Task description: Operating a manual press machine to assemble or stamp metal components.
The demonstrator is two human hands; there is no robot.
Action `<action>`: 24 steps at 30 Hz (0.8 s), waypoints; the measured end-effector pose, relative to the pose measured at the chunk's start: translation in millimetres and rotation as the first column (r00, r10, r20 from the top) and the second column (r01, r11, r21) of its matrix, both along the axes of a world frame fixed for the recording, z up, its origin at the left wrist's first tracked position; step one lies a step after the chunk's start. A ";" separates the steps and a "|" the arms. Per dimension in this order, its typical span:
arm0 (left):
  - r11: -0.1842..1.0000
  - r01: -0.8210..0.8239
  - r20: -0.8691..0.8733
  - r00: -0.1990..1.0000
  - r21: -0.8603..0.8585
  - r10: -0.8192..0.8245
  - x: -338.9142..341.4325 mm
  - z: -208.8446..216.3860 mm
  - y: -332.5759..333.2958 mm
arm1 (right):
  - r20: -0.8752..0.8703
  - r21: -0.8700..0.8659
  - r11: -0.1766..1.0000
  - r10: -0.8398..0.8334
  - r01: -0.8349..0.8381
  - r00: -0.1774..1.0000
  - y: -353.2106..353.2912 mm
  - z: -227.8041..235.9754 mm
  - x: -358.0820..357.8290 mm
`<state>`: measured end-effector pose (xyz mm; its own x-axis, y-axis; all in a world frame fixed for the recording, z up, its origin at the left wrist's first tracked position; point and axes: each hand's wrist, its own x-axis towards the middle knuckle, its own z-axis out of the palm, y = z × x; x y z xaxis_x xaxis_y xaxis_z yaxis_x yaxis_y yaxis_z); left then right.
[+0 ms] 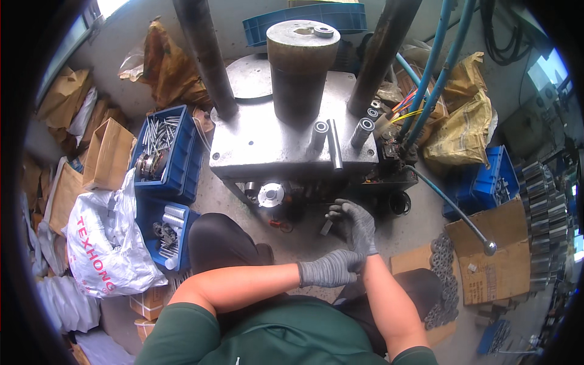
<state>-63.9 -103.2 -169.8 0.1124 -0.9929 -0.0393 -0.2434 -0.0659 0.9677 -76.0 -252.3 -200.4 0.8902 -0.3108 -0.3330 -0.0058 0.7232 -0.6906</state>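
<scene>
Grey work gloves cover both my hands. My left hand (330, 269) reaches across my lap, its fingers closed on the glove cuff (368, 252) at my right wrist. My right hand (358, 226) is raised in front of the press table's front edge, its fingers stretched out and holding nothing. On the metal press table (255, 143) beyond it, a steel rod (334, 145) leans upright between two short stacks of bearings, a left stack (319, 135) and a right stack (362, 132). A single bearing (323, 31) lies on top of the thick steel cylinder (298, 79).
Blue bins (173, 188) with metal rods and parts stand at the left, beside a white sack (106, 243). Rows of metal rings (443, 274) lie on cardboard by my right knee. A ball-ended lever (490, 247) juts out at the right. Two dark columns rise from the table.
</scene>
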 end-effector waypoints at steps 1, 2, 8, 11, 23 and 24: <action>1.000 -0.003 -0.001 1.000 0.002 0.003 3.1 -3.5 0.6 | -0.070 -0.141 0.990 -0.021 0.011 0.997 0.2 -0.3 2.8; 1.000 -0.014 0.105 0.994 -0.018 0.016 6.5 -8.2 1.0 | -0.135 -0.279 0.960 -0.052 0.013 0.990 0.4 -0.3 5.6; 0.950 -0.309 0.442 0.858 0.035 0.263 26.7 13.8 -10.5 | -0.619 -0.777 0.170 -0.031 -0.606 0.784 -18.7 -63.1 10.1; 0.922 -0.379 0.608 0.714 -0.082 0.348 48.2 0.3 -6.1 | -0.857 -0.217 -0.780 -0.136 -0.587 0.496 21.5 -40.2 3.6; 0.871 -0.397 0.444 0.862 0.289 0.246 31.8 0.8 -20.1 | -0.696 0.115 -0.911 -0.358 -0.396 0.623 27.5 -155.9 -34.3; 0.838 -0.430 0.146 0.903 0.335 0.405 36.7 -33.1 -15.3 | -0.630 -0.072 -0.922 -0.254 -0.382 0.734 38.6 -136.7 -28.6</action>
